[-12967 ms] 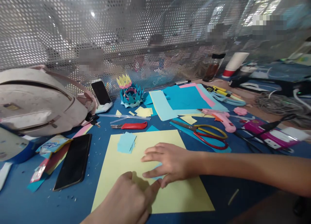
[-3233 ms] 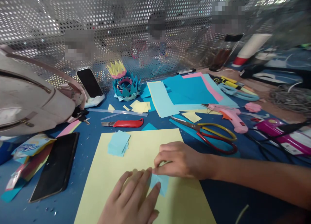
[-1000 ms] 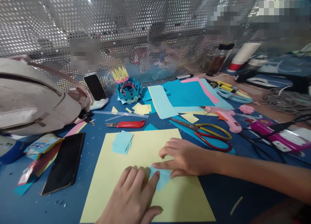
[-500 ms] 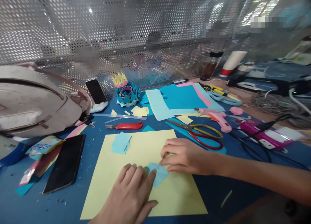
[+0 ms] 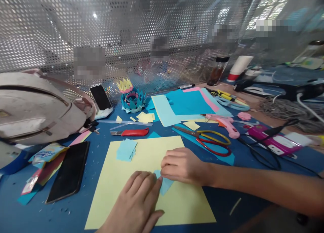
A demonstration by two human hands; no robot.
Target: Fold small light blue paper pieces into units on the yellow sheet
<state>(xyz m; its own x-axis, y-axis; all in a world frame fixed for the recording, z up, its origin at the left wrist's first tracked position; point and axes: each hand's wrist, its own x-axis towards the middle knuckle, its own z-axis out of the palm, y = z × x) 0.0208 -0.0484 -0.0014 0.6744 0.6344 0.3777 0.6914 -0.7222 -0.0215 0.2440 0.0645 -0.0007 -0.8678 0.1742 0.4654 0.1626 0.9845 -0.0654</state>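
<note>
Taking the small blue paper piece (image 5: 165, 187) as the clock centre: it's on the near half of the yellow sheet (image 5: 121, 206), right between both hands. Left hand (image 5: 136, 196) comes in from 8 o'clock, index fingertip on the piece's edge, thumb well apart, so pressing rather than pinching. Right hand (image 5: 183, 167) sits at about 2, fingers bunched over the top corner; can't tell if they're pinching it or just pushing down.

What could go wrong, imo: if that left fingertip lifts, the piece could skid, and uneven pushing from the right could leave a crooked crease. The sheet looks loose too, so a hard shove might drag everything. Also the red cutter (image 5: 134, 132) at 11 has its blade out, so a careless reach that way might nick someone.

Count: one piece under the fingers, one yellow sheet, one blue stack (image 5: 126, 149) at 10:30 (layers too tight to count), one cutter, one pair of red-and-yellow scissors (image 5: 214, 142) at 2, one pink glue gun (image 5: 225, 123) beyond them, one blue paper flower (image 5: 133, 101) at 11.
</note>
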